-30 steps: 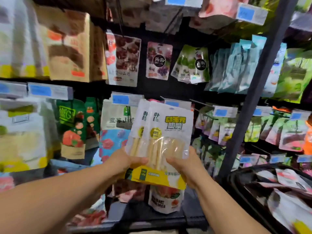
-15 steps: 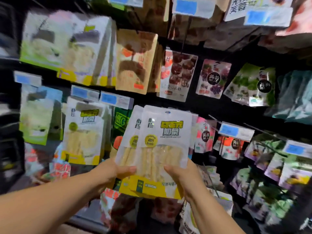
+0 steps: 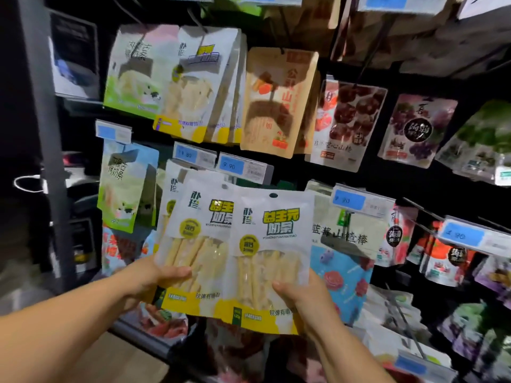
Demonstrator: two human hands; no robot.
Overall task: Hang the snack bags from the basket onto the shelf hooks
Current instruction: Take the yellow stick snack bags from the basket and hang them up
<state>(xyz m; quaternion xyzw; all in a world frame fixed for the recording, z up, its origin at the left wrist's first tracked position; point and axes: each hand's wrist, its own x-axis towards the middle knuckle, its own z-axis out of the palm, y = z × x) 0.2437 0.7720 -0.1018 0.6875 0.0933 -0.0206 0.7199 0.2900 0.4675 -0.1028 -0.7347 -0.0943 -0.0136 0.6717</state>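
Note:
I hold two white-and-yellow snack bags of pale sticks side by side in front of the shelf. My left hand [image 3: 154, 280] grips the left snack bag [image 3: 199, 244] at its lower left edge, thumb on the front. My right hand [image 3: 301, 297] grips the right snack bag [image 3: 273, 261] at its lower right edge. Both bags stand upright with their hang holes at the top. Directly behind them hangs a matching bag [image 3: 171, 189] on a shelf hook under a blue price tag [image 3: 193, 156]. More of the same bags [image 3: 201, 84] hang one row higher. The basket is out of view.
Rows of hanging snack bags fill the dark shelf: a brown bag [image 3: 279, 103], a red fruit bag [image 3: 345, 120], a blue bag [image 3: 343, 272] right of my hands. Blue price tags [image 3: 243, 167] stick out on hook ends. A dark upright post [image 3: 41, 134] bounds the left.
My view has swung left and closer to the shelf. The two bags, held together before, now sit fanned side by side, nearer the matching hanging bags.

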